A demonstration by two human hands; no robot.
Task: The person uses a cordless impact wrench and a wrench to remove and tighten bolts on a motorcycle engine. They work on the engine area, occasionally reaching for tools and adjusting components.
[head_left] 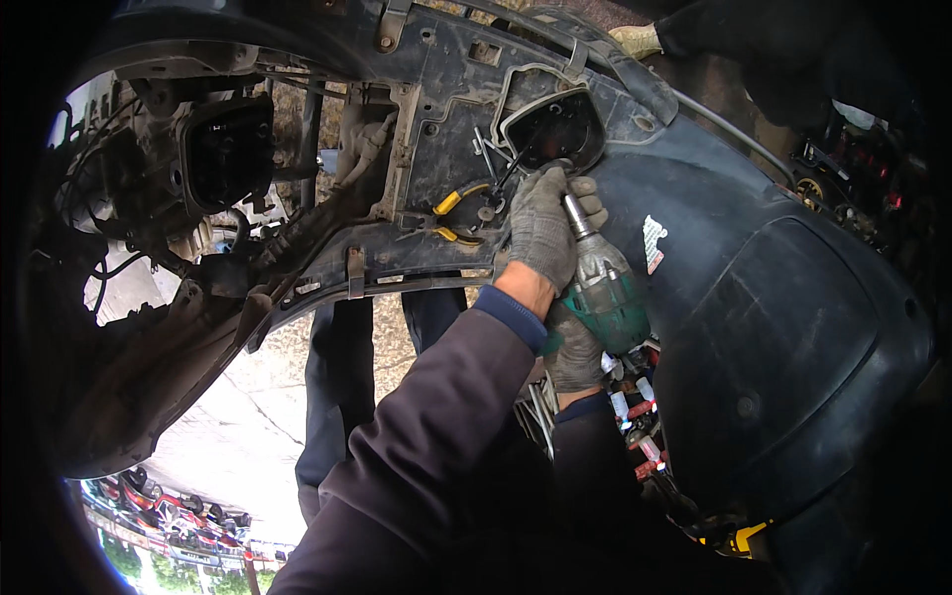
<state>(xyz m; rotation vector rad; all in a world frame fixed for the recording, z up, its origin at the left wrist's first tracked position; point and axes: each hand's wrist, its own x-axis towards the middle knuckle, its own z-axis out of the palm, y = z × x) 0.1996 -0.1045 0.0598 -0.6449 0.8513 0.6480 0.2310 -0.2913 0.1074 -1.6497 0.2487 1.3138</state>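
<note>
A cordless impact wrench (pixel 607 297) with a dirty green and grey body points away from me, tipped by a long metal socket (pixel 575 216). Its lower part is gripped by my right hand (pixel 575 355), in a grey knit glove. My left hand (pixel 547 220), gloved alike, is closed beside the socket, with some fingers behind it; what they pinch is hidden. Just beyond lies the dark square-edged opening (pixel 557 134) in a black plastic vehicle panel (pixel 446 94). Left of my left hand are yellow-handled pliers (pixel 451 203) and a thin metal tool (pixel 483 154).
A large black plastic cover (pixel 764 337) fills the right side. Dirty frame parts and cables (pixel 109 218) hang at the left. Small parts and tools (pixel 643 416) lie below the wrench. Another person's shoe (pixel 635 40) shows at the top; parked motorcycles (pixel 169 506) stand lower left.
</note>
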